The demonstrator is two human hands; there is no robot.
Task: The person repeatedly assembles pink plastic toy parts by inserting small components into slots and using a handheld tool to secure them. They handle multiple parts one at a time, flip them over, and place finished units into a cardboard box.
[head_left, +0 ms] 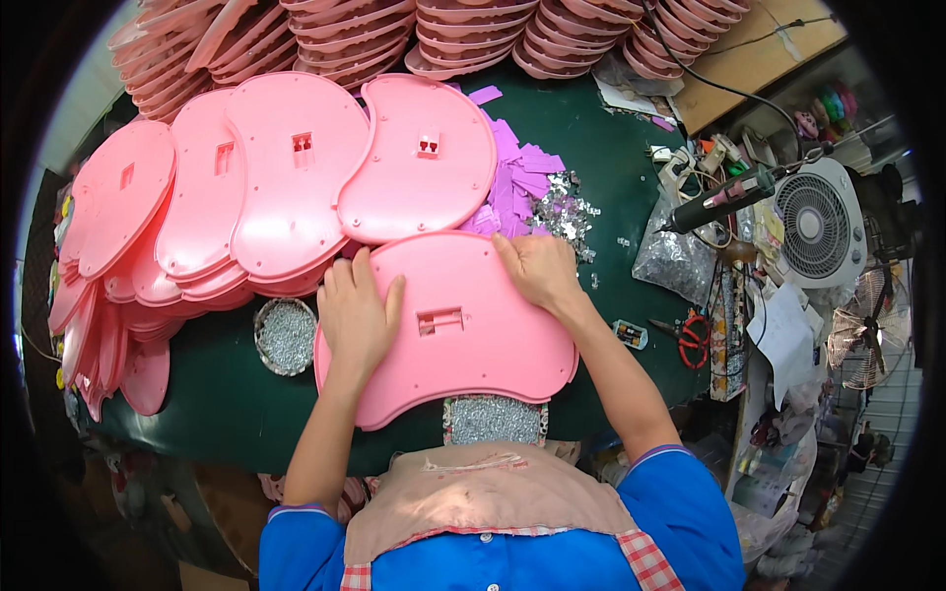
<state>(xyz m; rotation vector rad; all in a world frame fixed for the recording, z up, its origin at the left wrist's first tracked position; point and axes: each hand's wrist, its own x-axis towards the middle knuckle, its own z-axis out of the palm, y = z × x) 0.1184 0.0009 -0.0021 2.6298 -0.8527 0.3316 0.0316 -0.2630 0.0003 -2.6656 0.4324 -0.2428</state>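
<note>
A pink, curved plastic panel lies before me, with a small rectangular cut-out near its middle and small dots along its border. My left hand rests on its left part, fingers stretched and thumb apart. At the upper right edge, my right hand is closed on the panel, thumb on top and the other fingers curled at the rim. Another pink panel lies just beyond, with a small white fitting in its slot. Left of my left hand stands a round tray of small silvery pieces.
Overlapping pink panels cover the left; tall stacks of pink parts line the back. Purple strips and silvery pieces lie beyond my right hand. At right are an electric screwdriver, red-handled pliers and a fan.
</note>
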